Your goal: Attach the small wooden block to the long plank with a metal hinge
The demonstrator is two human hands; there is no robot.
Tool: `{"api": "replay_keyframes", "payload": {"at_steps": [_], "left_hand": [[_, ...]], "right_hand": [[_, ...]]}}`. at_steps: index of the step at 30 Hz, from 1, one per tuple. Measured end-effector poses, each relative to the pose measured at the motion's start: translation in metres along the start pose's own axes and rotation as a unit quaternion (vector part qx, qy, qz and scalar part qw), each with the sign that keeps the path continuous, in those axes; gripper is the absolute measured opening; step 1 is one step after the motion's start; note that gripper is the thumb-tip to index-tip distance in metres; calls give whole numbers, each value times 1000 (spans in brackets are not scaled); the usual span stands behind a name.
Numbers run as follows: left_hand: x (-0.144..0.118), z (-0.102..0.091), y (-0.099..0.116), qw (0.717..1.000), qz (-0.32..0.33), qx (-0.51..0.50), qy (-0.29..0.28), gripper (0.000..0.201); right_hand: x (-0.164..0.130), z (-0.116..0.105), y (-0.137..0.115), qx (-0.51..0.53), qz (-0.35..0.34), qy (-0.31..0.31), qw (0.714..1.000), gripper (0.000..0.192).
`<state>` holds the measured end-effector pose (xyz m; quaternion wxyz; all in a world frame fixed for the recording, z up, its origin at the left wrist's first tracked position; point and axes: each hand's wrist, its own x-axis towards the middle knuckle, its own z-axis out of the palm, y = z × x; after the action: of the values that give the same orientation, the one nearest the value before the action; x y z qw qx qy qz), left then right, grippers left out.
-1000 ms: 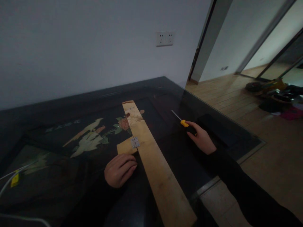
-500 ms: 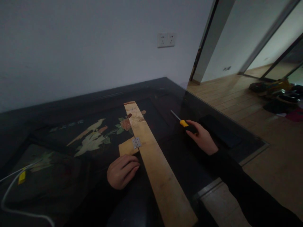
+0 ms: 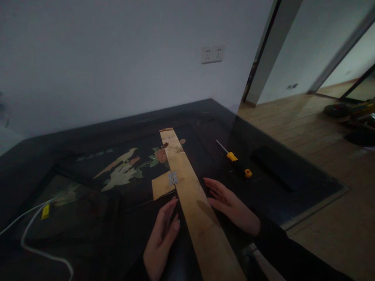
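A long wooden board [image 3: 195, 195] lies on the dark table, running away from me. A metal hinge [image 3: 172, 178] joins its left edge to a small wooden piece [image 3: 162, 186]. Just left of the board is my left hand [image 3: 162, 242], fingers apart and holding nothing, below the small piece. My right hand [image 3: 230, 205] is at the board's right edge, open and empty; whether it touches the wood I cannot tell. Beyond it, a screwdriver [image 3: 233, 157] with a yellow and black handle rests on the table, its tip pointing away to the left.
The glossy dark table [image 3: 140, 127] bears a painted bird and flowers. To the right lies a dark flat object [image 3: 274, 168]. A white cable [image 3: 43, 253] with a yellow tag [image 3: 45, 211] crosses the left side. A wall socket [image 3: 212, 54] is behind.
My right hand has let go of the screwdriver, now on the table, and moved left to the board. My left hand has opened and moved slightly nearer to me. The view has shifted a little.
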<state>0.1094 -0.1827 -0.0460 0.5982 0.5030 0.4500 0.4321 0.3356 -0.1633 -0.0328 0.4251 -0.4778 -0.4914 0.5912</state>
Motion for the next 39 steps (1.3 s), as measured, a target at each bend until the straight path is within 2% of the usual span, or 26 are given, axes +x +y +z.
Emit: {"api": "replay_keyframes", "payload": {"at_steps": [6, 12, 24, 39], "left_hand": [[5, 21, 2, 996, -14, -92, -12, 53], [9, 32, 2, 994, -7, -113, -9, 58], [38, 52, 4, 985, -6, -168, -42, 63], [83, 89, 5, 983, 24, -167, -68, 63]], "right_hand": [[0, 24, -4, 112, -8, -31, 993, 57], [1, 32, 1, 101, -11, 13, 995, 60], [11, 7, -7, 53, -24, 34, 998, 56], [25, -33, -19, -1, -33, 85, 996, 50]]}}
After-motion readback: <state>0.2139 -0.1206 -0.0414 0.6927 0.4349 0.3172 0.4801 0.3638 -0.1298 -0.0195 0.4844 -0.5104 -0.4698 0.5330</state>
